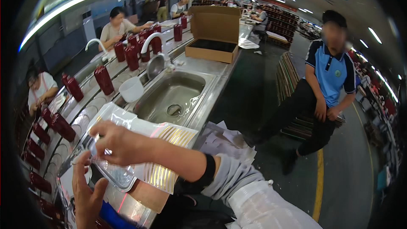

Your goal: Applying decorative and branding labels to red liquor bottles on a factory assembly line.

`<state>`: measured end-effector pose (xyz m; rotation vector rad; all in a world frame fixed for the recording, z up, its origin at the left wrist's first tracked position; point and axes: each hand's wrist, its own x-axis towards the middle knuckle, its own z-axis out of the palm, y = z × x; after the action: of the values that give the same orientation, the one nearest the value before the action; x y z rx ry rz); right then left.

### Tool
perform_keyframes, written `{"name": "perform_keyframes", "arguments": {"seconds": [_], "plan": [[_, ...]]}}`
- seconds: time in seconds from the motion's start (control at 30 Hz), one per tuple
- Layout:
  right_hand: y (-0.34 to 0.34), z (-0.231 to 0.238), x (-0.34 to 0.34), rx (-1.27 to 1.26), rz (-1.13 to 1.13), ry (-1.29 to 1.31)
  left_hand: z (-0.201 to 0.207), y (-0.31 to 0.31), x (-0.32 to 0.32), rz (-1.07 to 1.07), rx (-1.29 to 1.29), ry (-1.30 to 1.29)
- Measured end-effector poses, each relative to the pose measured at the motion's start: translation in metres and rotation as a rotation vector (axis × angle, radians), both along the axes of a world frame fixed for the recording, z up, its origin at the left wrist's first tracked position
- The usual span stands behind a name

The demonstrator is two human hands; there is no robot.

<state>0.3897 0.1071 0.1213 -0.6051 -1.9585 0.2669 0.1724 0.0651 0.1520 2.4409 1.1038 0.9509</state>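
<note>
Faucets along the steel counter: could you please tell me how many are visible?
2. One white curved faucet stands at the far left side of the counter, near the seated person in beige. The other faucet arches above the steel sink. More may be hidden farther along.

Glossy clear plastic tray (116,174) pinched by the right hand (121,144); beneath it, white sheets with shiny gold foil stripes (163,152); beyond, a brushed stainless-steel sink (171,97); matt brown cardboard box (214,32).

The left hand (87,195) runs off the lower edge at the wrist. The right hand (118,144) covers part of the clear plastic tray (116,174), and the seated person's face is blurred.
</note>
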Motion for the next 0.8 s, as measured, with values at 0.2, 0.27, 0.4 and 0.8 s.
{"name": "perform_keyframes", "arguments": {"seconds": [0.2, 0.27, 0.4, 0.8], "plan": [[-0.032, -0.005, -0.013, -0.003, 0.019, -0.01, 0.004, -0.009, 0.013, -0.056, 0.145, 0.077], [-0.039, -0.007, -0.015, -0.051, 0.054, -0.007, 0.005, -0.014, 0.009, -0.085, 0.162, 0.104], [-0.05, -0.011, -0.028, -0.037, 0.064, -0.007, 0.013, -0.029, -0.001, -0.079, 0.153, 0.167], [-0.075, -0.032, -0.038, -0.226, 0.168, 0.07, 0.017, -0.053, -0.012, -0.057, 0.116, 0.059]]}}
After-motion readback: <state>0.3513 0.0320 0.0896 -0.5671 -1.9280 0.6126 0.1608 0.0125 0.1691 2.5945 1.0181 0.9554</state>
